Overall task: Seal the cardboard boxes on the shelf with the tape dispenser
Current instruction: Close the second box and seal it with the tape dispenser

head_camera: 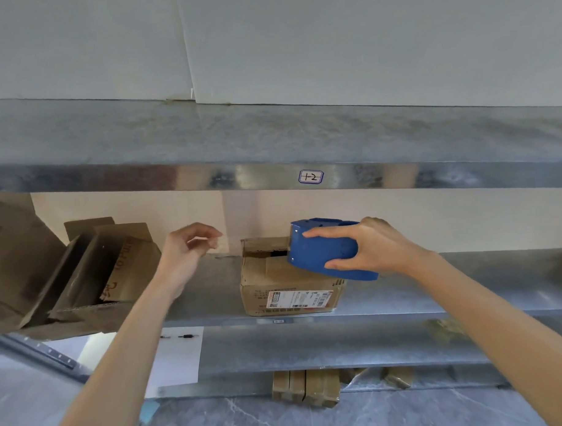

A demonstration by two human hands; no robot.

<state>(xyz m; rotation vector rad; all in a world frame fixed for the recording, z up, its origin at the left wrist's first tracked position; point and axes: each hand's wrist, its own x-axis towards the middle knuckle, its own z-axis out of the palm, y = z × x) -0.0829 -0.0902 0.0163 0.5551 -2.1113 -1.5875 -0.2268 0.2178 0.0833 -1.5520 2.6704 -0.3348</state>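
A small cardboard box (285,290) with a shipping label on its front stands on the middle metal shelf (435,295). Its top flaps lie nearly flat, with a dark gap at the far edge. My right hand (370,246) grips a blue tape dispenser (322,248) and holds it on the box's top right, nose toward the far edge. My left hand (191,247) hovers in the air left of the box with loosely curled fingers, holding nothing.
Open cardboard boxes (93,270) with raised flaps lie tipped at the left of the same shelf. An upper shelf (271,143) carries a label reading 1-2 (310,176). Flat brown packets (305,389) stand under the lower shelf, and a white sheet (179,356) hangs below.
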